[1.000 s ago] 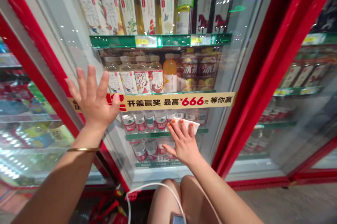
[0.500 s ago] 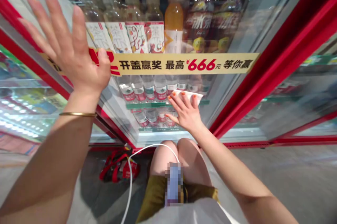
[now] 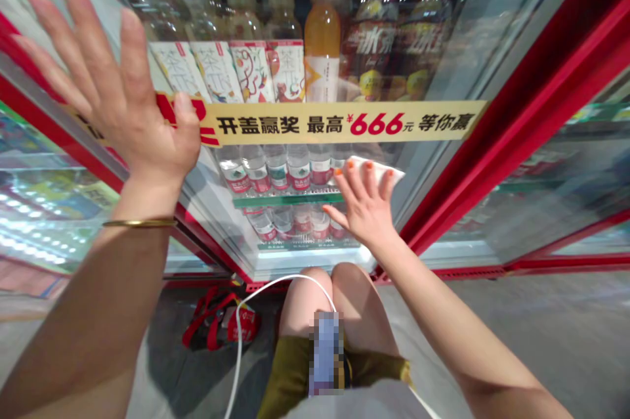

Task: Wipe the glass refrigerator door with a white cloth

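Observation:
My left hand (image 3: pixel 123 104) is open, fingers spread, with its palm against the glass door (image 3: pixel 236 159) of a drinks fridge. It covers the left end of a yellow banner strip (image 3: pixel 408 122) that runs across the door. Lower and to the right, my right hand (image 3: pixel 367 202) holds a folded white cloth (image 3: pixel 378 168) against the glass under its flattened fingers. The cloth's top edge and right corner stick out past the fingertips. Behind the glass, water bottles (image 3: pixel 278 169) stand on a shelf below the banner and tea bottles (image 3: pixel 322 38) above it.
Red door frames (image 3: pixel 492 136) flank the glass, with neighbouring fridges on both sides. A red and black bag (image 3: pixel 221 320) lies on the grey floor (image 3: pixel 492 327) at lower left. A white cable (image 3: pixel 239 340) loops past my knees (image 3: pixel 315 294) to a blurred device on my lap.
My right hand and the white cloth have slid to the right across the glass. My left hand stays on the door, appearing slightly further left as the view shifts.

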The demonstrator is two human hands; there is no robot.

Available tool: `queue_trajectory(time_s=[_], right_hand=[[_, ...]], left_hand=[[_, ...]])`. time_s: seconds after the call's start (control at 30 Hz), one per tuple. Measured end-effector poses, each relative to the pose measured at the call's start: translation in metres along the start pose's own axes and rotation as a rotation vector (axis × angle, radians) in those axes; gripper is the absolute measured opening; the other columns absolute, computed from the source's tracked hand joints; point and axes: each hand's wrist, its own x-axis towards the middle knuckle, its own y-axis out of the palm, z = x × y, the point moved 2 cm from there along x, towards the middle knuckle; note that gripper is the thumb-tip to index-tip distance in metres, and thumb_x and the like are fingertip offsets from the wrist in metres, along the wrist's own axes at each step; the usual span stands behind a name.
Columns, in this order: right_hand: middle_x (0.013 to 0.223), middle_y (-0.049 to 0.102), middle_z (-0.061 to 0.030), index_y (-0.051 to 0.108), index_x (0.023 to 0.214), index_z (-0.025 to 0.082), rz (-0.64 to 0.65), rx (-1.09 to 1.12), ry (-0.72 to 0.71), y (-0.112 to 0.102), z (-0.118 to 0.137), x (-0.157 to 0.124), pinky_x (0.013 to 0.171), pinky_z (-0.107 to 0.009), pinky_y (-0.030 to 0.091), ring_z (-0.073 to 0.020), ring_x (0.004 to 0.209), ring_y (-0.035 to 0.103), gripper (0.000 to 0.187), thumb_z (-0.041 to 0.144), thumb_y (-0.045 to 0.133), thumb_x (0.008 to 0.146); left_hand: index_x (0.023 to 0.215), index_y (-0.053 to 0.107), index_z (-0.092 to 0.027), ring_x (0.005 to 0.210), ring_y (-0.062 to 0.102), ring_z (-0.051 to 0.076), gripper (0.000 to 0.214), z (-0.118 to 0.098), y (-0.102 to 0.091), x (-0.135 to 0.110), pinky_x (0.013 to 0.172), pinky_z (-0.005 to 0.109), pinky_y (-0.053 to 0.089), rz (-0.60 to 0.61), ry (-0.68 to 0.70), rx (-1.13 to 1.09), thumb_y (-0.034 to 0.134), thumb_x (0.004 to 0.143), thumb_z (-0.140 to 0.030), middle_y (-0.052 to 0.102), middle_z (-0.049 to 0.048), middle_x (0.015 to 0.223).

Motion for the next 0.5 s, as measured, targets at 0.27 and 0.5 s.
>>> queue_trajectory(time_s=[0.27, 0.5], right_hand=[[0.190, 0.012, -0.0186, 0.002, 0.182, 0.020, -0.356, -0.028, 0.260, 0.010, 0.031, 0.016, 0.133, -0.086, 0.004, -0.0468, 0.175, -0.011, 0.105, 0.079, 0.042, 0.104], [0.188, 0.018, -0.0185, 0.002, 0.182, 0.025, -0.431, -0.038, 0.268, 0.036, -0.015, -0.025, 0.134, -0.086, 0.011, -0.0417, 0.177, -0.005, 0.093, 0.054, 0.052, 0.110]], left_hand=[[0.179, 0.028, -0.032, 0.178, 0.009, 0.036, 0.089, -0.019, -0.015, -0.006, 0.142, 0.069, 0.006, 0.043, 0.194, 0.047, 0.032, 0.104, -0.080, 0.012, -0.0026, 0.191], [0.178, 0.023, -0.044, 0.178, 0.010, 0.034, 0.077, -0.030, -0.020, -0.011, 0.143, 0.071, 0.004, -0.018, 0.258, -0.021, 0.049, 0.106, -0.053, 0.014, -0.0062, 0.190]])
